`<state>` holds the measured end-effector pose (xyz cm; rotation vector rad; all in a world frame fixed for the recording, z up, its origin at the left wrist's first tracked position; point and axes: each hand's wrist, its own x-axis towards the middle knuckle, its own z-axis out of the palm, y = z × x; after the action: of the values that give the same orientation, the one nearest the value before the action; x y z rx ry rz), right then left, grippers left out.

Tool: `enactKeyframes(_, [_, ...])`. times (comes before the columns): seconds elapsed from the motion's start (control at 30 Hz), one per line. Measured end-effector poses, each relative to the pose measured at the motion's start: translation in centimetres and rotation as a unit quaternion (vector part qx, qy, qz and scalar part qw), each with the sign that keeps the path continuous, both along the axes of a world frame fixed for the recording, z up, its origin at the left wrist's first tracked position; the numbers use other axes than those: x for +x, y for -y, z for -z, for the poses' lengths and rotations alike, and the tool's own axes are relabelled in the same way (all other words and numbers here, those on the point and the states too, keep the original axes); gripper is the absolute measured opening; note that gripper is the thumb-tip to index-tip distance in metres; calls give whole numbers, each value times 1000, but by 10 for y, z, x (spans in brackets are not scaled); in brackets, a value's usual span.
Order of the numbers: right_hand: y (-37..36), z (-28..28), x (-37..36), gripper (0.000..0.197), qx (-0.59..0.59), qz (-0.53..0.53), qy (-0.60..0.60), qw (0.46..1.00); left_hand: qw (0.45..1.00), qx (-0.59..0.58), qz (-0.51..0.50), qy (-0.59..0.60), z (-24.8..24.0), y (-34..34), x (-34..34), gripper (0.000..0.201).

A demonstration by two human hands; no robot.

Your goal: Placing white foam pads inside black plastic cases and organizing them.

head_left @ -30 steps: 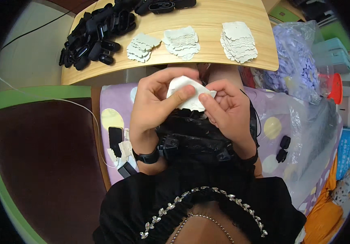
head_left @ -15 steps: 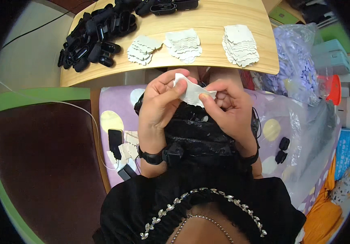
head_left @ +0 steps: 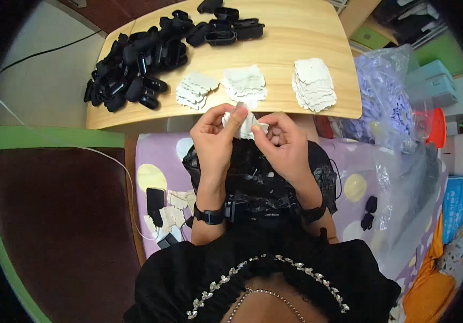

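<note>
Left hand (head_left: 214,139) and right hand (head_left: 286,149) are held near each other, a creased white piece (head_left: 246,126) being pinched between thumb and fingers of both, above a black plastic bag (head_left: 247,164); beyond, three stacks of white pieces (head_left: 315,85) are lined along the near edge of a wooden table (head_left: 282,51), where black cases (head_left: 140,67) are heaped at left

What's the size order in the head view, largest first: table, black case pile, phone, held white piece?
1. Table
2. Black case pile
3. Phone and held white piece: unsure; fingers cover part of the piece, likely nearer the camera.
</note>
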<state>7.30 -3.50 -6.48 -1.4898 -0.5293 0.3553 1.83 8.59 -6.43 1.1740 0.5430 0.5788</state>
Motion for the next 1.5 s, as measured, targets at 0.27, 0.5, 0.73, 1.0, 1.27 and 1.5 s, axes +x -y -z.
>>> enactKeyframes(0.27, [-18, -21, 62, 17, -106, -53, 103, 988, 999, 28, -10, 31, -2, -42, 7, 24])
enactKeyframes(0.5, [-41, -26, 97, 24, -161, -112, 138, 971, 986, 161, 20, -27, 0, -59, 21, 29])
enactKeyframes(0.73, [-53, 10, 126, 28, -216, -103, 145, 960, 988, 148, -28, -18, 8, -65, 26, 35])
enactKeyframes(1.0, [-52, -1, 107, 28, -411, 19, 348, 842, 739, 628, -125, -209, 26, -95, 16, 44])
enactKeyframes(1.27, [-89, 8, 63, 25, -258, 22, 422, 869, 753, 626, -64, -190, 21, -103, 20, 42])
enactKeyframes(1.5, [-98, 16, 74, 19, -147, 10, 501, 853, 880, 471, -35, -48, 18, -88, 12, 38])
